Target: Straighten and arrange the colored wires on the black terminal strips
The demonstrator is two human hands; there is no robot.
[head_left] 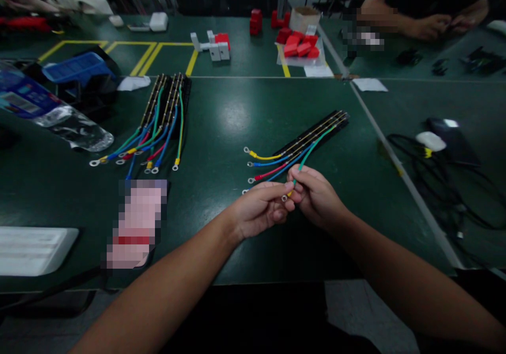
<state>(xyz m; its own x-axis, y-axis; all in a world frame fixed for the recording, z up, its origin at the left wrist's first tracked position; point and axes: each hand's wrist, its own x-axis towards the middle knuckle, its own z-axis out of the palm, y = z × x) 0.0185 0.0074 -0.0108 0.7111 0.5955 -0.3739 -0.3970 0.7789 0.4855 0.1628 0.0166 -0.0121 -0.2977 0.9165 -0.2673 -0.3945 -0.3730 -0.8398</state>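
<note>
My left hand (259, 209) and my right hand (314, 196) meet near the table's front edge, both pinched on the ring-terminal end of a green wire (310, 151). That wire runs back to a black strip (316, 133) lying diagonally on the green table (229, 117). Yellow, blue and red wires (269, 165) fan out from the same strip, their ring terminals resting on the table just left of my hands.
A second bundle of black strips with coloured wires (162, 117) lies at left. A plastic bag (55, 117) and blue tray (75, 67) sit far left, red parts (300, 46) at the back, black cables (443, 180) at right. Another person's hands (435, 25) work at the far right.
</note>
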